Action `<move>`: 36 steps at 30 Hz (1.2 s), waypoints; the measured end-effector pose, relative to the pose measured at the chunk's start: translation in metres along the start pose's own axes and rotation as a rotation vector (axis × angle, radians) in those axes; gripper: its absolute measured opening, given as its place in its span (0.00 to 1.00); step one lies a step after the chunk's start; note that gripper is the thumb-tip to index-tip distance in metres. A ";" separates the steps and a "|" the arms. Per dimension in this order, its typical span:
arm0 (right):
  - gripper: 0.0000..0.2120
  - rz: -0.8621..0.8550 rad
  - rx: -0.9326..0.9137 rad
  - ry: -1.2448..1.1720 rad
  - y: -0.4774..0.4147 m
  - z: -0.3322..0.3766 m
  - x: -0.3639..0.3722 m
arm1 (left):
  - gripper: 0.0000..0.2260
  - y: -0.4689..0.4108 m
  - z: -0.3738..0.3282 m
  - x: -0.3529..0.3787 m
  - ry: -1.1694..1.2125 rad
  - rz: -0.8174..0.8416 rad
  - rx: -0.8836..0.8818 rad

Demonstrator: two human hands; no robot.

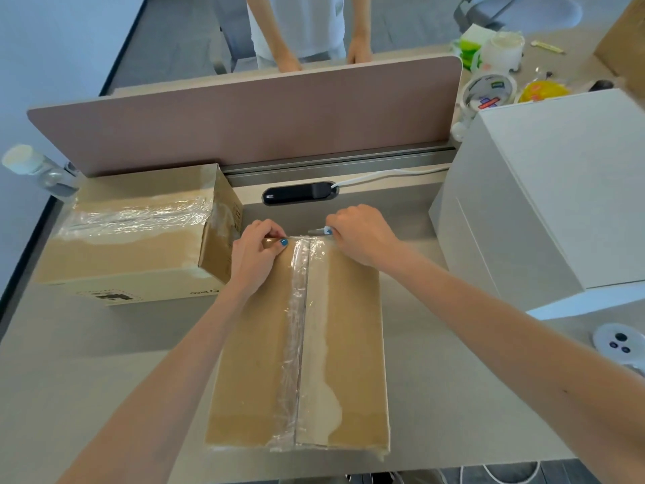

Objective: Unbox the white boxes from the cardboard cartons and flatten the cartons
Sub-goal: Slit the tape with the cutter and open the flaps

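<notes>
Writing first: the second carton (139, 232), off to my left, has upside-down lettering low on its near side that looks like "PICO", with a black printed mark beside it that's too blurred to read. The rolls (488, 90) far right carry labels I can't make out.

Around me: a big white box (558, 190) stands on the right of the worktop (104, 361). Straight ahead is the divider (244, 124), and below it a black socket (300, 193) with a white cable (384, 176) running right. Another person (296, 26) stands behind the divider. Nothing blocks my reach.

Now the carton (342, 344), lying right in front of me, long side pointing away. It's brown and closed, with wrinkled clear tape (296, 326) down the centre seam and pale torn patches beside it. My left hand (256, 253) grips its far edge, thumb pressed on top, fingers curled over. My right hand (363, 235) is closed round a small tool (323, 231), its grey tip at the far end of the tape.
</notes>
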State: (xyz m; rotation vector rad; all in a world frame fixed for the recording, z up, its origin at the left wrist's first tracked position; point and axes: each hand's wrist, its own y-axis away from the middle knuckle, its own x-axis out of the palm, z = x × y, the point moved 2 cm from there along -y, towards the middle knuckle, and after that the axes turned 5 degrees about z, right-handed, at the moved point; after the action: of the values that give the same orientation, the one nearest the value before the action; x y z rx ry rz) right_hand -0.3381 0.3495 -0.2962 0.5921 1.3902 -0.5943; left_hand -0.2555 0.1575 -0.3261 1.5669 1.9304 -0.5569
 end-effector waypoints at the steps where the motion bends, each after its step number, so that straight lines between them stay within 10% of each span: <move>1: 0.10 -0.020 0.011 -0.007 -0.001 0.001 -0.002 | 0.09 -0.005 -0.001 0.000 0.001 -0.004 0.000; 16: 0.07 0.033 0.323 -0.178 -0.007 0.042 -0.017 | 0.05 -0.039 0.007 -0.003 -0.187 -0.052 0.030; 26: 0.06 0.139 0.409 -0.201 -0.011 0.065 -0.028 | 0.19 0.032 0.028 -0.011 -0.436 0.104 0.324; 36: 0.05 0.216 0.405 -0.212 -0.004 0.077 -0.036 | 0.27 0.080 0.040 0.001 -0.492 0.203 0.188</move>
State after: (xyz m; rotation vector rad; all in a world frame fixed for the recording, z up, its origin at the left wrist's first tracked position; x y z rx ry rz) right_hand -0.2887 0.2948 -0.2539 0.9612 0.9954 -0.7464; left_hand -0.1710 0.1501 -0.3527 1.5361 1.3682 -0.9541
